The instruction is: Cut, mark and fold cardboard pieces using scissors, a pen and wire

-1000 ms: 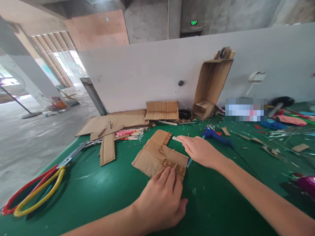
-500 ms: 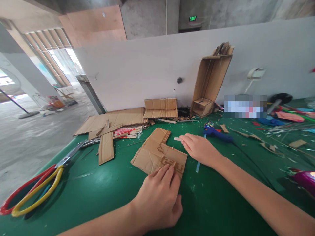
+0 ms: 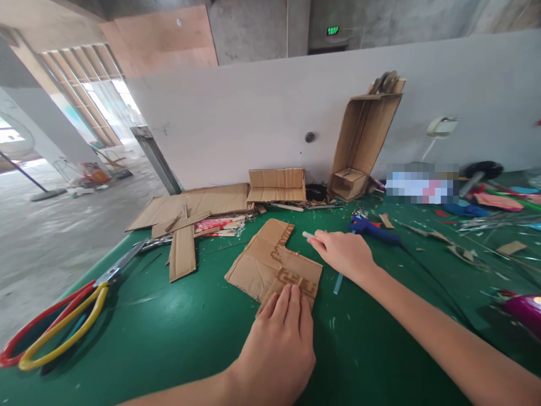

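A brown cardboard piece [image 3: 253, 262] with dark printed marks lies in front of me on the green table. My left hand [image 3: 283, 332] rests on its near edge, fingers stretched out and flat, pressing down on it; the thumb is mostly hidden. Just right of the cardboard's notch, my right hand [image 3: 344, 254] is closed round a short whitish stick [image 3: 307, 235]. Only the tip of that stick shows, pointing left, apart from the cardboard. Behind the right hand lies a blue glue gun [image 3: 376, 231] with its cord, and a pale translucent strip [image 3: 338, 283] shows beneath the hand.
Large scissors [image 3: 80, 316] with red and yellow handles lie on the left. Cardboard strips [image 3: 183, 254] and a folded cardboard piece [image 3: 276, 185] sit toward the back. A tall cardboard box [image 3: 359, 135] leans against the white partition [image 3: 236, 118]. Scraps and a purple object [image 3: 524, 310] are on the right.
My left hand has shifted slightly, its fingers straighter and closer together on the cardboard. My right hand has tilted a little, with the stick tip slightly higher and farther right. The cardboard stays nearly in place.
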Available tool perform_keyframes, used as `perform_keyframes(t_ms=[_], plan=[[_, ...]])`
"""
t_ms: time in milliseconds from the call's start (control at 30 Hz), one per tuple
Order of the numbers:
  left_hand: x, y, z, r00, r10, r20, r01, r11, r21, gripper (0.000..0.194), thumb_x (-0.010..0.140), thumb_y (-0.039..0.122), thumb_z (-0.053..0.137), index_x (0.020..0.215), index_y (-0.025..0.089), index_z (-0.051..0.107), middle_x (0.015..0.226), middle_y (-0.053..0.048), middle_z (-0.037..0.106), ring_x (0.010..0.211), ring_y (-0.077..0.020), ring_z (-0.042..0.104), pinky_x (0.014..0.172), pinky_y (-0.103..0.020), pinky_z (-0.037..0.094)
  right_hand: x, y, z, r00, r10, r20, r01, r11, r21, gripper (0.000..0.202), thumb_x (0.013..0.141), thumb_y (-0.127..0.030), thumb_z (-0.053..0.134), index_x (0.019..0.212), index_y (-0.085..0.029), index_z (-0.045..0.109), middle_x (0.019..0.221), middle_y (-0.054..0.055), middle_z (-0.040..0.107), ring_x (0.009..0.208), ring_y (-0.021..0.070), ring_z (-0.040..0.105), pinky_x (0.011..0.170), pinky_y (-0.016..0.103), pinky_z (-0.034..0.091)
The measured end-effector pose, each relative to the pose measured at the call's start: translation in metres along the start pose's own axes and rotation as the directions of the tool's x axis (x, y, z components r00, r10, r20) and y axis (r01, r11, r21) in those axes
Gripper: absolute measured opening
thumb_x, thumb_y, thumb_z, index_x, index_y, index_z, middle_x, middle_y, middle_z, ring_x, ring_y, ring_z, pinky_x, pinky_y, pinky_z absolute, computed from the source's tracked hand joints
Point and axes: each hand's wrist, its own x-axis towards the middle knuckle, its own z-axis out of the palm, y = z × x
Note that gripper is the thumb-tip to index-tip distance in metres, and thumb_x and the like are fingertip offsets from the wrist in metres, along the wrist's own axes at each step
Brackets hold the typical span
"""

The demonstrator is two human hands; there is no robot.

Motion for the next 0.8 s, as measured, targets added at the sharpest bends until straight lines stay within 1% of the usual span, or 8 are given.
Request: perform_keyframes(t_ms=[167,300,400,467,533,600,667,800], plan=[[0.0,0.004,0.002,1.0,-0.03,0.008,0.03,1.0,0.004,0.042,0.09,0.022,0.038,0.122,0.003,0.056,0.128,-0.02,0.054,0.118,-0.034,0.052,0.091,-0.043,0.05,0.0,0.005,-0.004,0.997,0.076,-0.013,-0.074,0.991,0.116,0.04,0.093,-0.045,0.031,0.105,-0.018,0.057,0.091,0.012,0.069,0.078,0.0254,0.066,0.057,0.029,0.041],[0.001,0.004,-0.001,1.0,-0.02,-0.002,0.02,1.0,-0.007,0.041,0.089,0.021,0.037,0.12,0.003,0.058,0.126,-0.021,0.056,0.116,-0.0352,0.054,0.088,-0.045,0.053,0.0,0.003,-0.019,0.993,-0.113,0.022,0.089,0.876,0.473,0.04,0.092,-0.021,0.031,0.131,-0.021,0.039,0.114,0.011,0.064,0.095,0.0223,0.063,0.071,0.031,0.046],[0.002,0.004,-0.002,1.0,0.002,-0.015,-0.002,1.0,0.011,0.041,0.088,0.017,0.038,0.119,0.002,0.059,0.123,-0.022,0.057,0.113,-0.0358,0.055,0.086,-0.045,0.054,0.002,-0.011,-0.034,0.938,-0.337,0.085,0.139,0.588,0.797,0.029,0.093,-0.024,0.035,0.115,-0.025,0.053,0.097,0.005,0.066,0.079,0.0165,0.064,0.073,0.03,0.048],[0.002,0.004,-0.002,1.0,0.012,-0.02,-0.012,1.0,0.029,0.04,0.086,0.015,0.038,0.118,0.001,0.059,0.122,-0.023,0.058,0.112,-0.0363,0.056,0.084,-0.045,0.055,0.005,-0.023,-0.042,0.908,-0.407,0.095,0.022,0.274,0.961,0.025,0.091,-0.023,0.036,0.101,-0.022,0.06,0.092,0.005,0.064,0.078,0.0152,0.063,0.074,0.031,0.049],[0.002,0.005,-0.003,1.0,0.019,-0.024,-0.018,0.998,0.052,0.041,0.085,0.015,0.039,0.117,0.0,0.06,0.121,-0.024,0.058,0.111,-0.0365,0.056,0.083,-0.044,0.055,0.007,-0.034,-0.046,0.908,-0.41,0.085,-0.139,-0.104,0.985,0.028,0.089,-0.019,0.035,0.107,-0.022,0.056,0.099,0.005,0.062,0.084,0.0152,0.063,0.075,0.032,0.051],[0.003,0.005,-0.003,0.999,0.024,-0.035,-0.021,0.997,0.074,0.041,0.085,0.015,0.039,0.116,0.0,0.06,0.119,-0.024,0.059,0.11,-0.0362,0.057,0.082,-0.044,0.055,0.009,-0.045,-0.045,0.918,-0.387,0.083,-0.229,-0.351,0.908,0.029,0.086,-0.018,0.04,0.113,-0.025,0.048,0.101,0.004,0.061,0.083,0.0148,0.063,0.073,0.032,0.053],[0.003,0.005,-0.003,0.998,0.03,-0.051,-0.026,0.996,0.086,0.04,0.085,0.016,0.039,0.115,0.0,0.061,0.118,-0.023,0.061,0.109,-0.0356,0.058,0.081,-0.043,0.056,0.008,-0.054,-0.04,0.92,-0.382,0.092,-0.241,-0.365,0.899,0.018,0.087,-0.027,0.05,0.104,-0.025,0.046,0.089,0.001,0.063,0.072,0.0133,0.063,0.063,0.027,0.052],[0.003,0.006,-0.004,0.996,0.027,-0.085,-0.018,0.995,0.102,0.041,0.086,0.02,0.04,0.114,0.001,0.062,0.115,-0.022,0.062,0.107,-0.0356,0.06,0.08,-0.042,0.056,0.004,-0.069,-0.029,0.862,-0.482,0.156,-0.22,-0.08,0.972,0.038,0.089,-0.057,0.04,0.09,-0.021,0.054,0.059,-0.005,0.052,0.041,0.0055,0.043,0.038,0.016,0.032]])
